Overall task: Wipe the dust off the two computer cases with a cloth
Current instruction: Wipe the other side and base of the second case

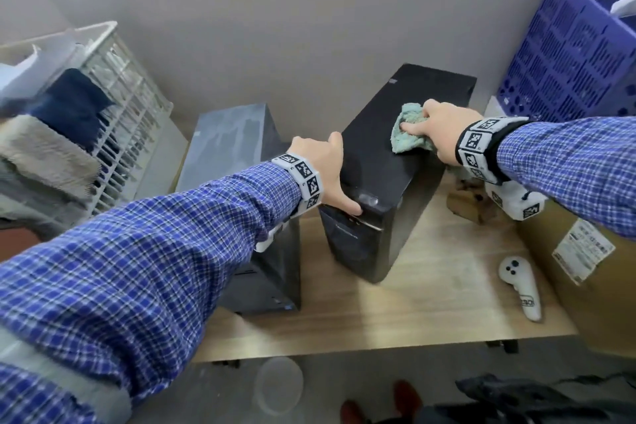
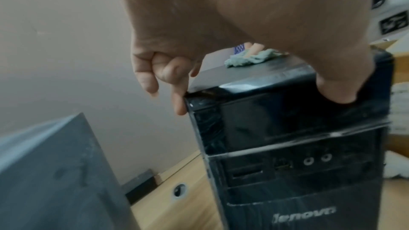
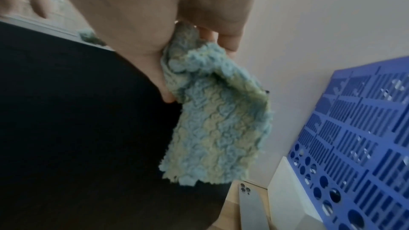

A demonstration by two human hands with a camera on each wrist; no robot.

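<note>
Two computer cases stand on a wooden table (image 1: 430, 306). The left case (image 1: 227, 141) has a grey, dusty top, also seen low in the left wrist view (image 2: 55, 172). The right case (image 1: 378, 179) is black, with a Lenovo front (image 2: 287, 146). My left hand (image 1: 339, 175) grips its top front corner: the thumb (image 2: 336, 92) lies on the front and the fingers (image 2: 168, 76) curl over the left edge. My right hand (image 1: 433, 127) holds a teal cloth (image 1: 409, 131) bunched against the black case's top. One end of the cloth (image 3: 217, 120) hangs past the case's right side (image 3: 77, 128).
A white wire basket (image 1: 120, 96) with folded fabric stands at the left. A blue slotted crate (image 1: 568, 55) leans at the back right. A cardboard box (image 1: 585, 268) and a white controller (image 1: 519, 282) sit right of the cases. A phone (image 3: 250, 204) lies beside the black case.
</note>
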